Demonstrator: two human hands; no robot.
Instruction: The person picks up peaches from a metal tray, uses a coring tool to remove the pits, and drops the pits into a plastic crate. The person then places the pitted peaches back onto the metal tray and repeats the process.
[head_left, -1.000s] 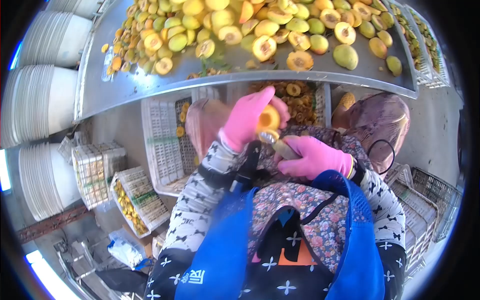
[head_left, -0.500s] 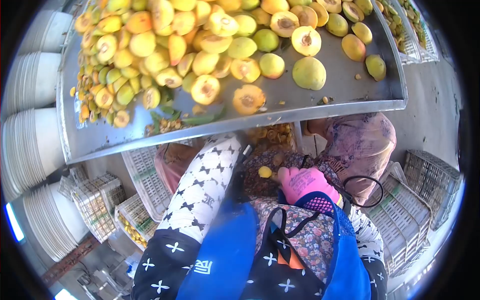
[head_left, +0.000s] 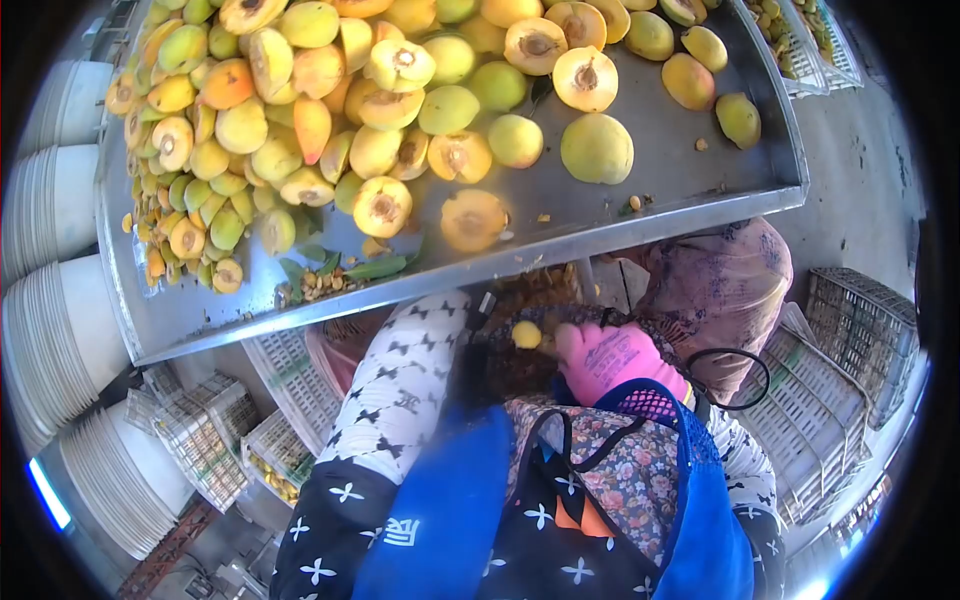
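Note:
My right hand [head_left: 618, 362], in a pink glove with printing on its back, is closed in front of my lap. What its fingers grip is hidden; a small round yellow thing [head_left: 526, 335] shows just left of the fingertips. My left arm, in a white sleeve [head_left: 405, 370] with black bows, reaches up to the tray's near edge, and the hand itself is out of sight. Beyond the rim lies a heap of halved and whole yellow-green fruits [head_left: 400, 110], apricot- or peach-like, on a metal tray [head_left: 690, 165]. One cut half [head_left: 474, 220] lies close to the near rim.
Stacked white tubs [head_left: 60, 330] line the left side. Plastic crates stand low on both sides, including a white crate [head_left: 800, 420] and a grey crate [head_left: 865, 335] at right. Pink patterned cloth [head_left: 720, 290] bulges beneath the tray's right part. Fruit-filled crates [head_left: 800, 45] stand at upper right.
The view has shifted slightly, so the tray and heap appear farther left. My right hand stays closed in nearly the same place, with the yellow thing still beside its fingertips.

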